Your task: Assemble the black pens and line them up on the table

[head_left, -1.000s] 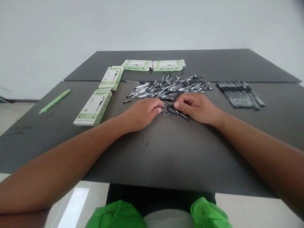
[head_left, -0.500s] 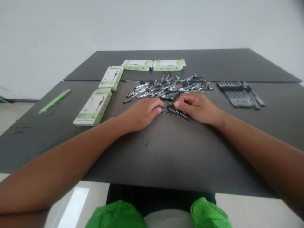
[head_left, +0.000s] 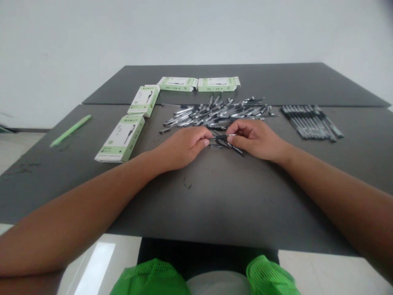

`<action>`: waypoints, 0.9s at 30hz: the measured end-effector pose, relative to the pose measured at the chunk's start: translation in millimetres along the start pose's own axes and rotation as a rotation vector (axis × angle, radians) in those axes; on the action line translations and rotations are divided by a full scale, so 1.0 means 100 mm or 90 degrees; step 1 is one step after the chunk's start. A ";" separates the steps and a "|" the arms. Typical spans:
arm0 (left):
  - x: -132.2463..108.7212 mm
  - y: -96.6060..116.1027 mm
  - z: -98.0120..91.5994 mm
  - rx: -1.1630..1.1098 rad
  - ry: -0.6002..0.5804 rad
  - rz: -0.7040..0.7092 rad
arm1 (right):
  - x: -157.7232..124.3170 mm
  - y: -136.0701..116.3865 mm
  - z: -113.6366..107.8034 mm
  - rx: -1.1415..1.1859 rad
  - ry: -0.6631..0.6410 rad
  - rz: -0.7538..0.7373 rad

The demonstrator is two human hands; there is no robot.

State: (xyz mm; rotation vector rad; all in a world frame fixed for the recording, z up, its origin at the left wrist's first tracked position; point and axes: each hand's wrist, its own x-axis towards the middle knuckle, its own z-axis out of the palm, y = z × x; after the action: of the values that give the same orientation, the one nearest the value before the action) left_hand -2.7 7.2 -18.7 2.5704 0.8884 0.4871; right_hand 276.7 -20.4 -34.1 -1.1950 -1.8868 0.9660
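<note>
My left hand [head_left: 188, 147] is closed, pinching the rear of a pen [head_left: 219, 137] between thumb and fingers. The pen lies almost level, its black grip and thin silvery tip facing right. My right hand [head_left: 256, 139] has its fingers curled, with thumb and index finger around the tip end. Part of the tip shows between them. Under the pen, a few loose black pen parts [head_left: 236, 149] lie on the table. Just beyond both hands spreads a heap of clear and black pens [head_left: 215, 112].
Several white-and-green pen boxes [head_left: 121, 137] lie left of the heap and behind it. A row of pens [head_left: 310, 122] lies side by side at the right. A light green pen-shaped item [head_left: 71, 130] rests at far left on the dark table [head_left: 196, 205]. A seam crosses the tabletop.
My right hand has shifted slightly right along the pen, and its silvery tip now shows between thumb and index finger. My left hand has stayed in place.
</note>
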 end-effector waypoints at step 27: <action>0.00 0.01 0.00 -0.006 0.006 -0.007 | 0.02 -0.02 0.02 0.002 0.012 0.001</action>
State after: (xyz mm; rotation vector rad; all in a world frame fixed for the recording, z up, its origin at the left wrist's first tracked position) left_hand -2.3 6.3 -18.1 2.5551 0.9011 0.4992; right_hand 273.9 -19.9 -33.1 -1.1990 -1.8695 0.9548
